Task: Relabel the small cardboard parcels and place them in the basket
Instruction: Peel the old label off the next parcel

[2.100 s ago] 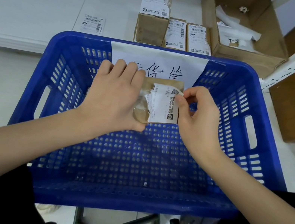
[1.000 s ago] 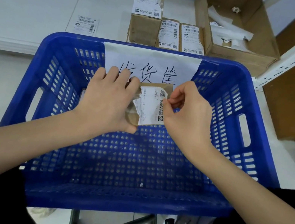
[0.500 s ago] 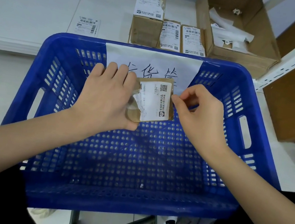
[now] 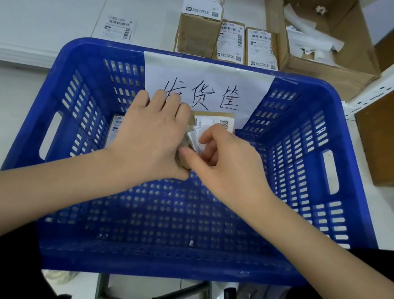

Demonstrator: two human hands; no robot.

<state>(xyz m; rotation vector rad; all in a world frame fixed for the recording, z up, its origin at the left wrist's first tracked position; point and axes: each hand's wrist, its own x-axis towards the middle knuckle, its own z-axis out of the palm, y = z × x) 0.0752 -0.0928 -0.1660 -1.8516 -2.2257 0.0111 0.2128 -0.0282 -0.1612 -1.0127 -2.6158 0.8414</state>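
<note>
Now the left hand (image 4: pixel 152 136) is gripping the small parcel (image 4: pixel 215 121) over the blue basket (image 4: pixel 295 153), long axis running away from the person, while the right hand (image 4: pixel 224 164) (the nearer one) is pinching the torn label (image 4: pixel 200 134) at its left edge.

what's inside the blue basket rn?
One labelled parcel against the left wall, mostly hidden by the left hand. The blue basket floor nearer the camera is bare; under both hands can't be seen.

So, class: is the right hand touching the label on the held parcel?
Touching. The head view shows the right hand with fingertips on the white label of the parcel.
</note>
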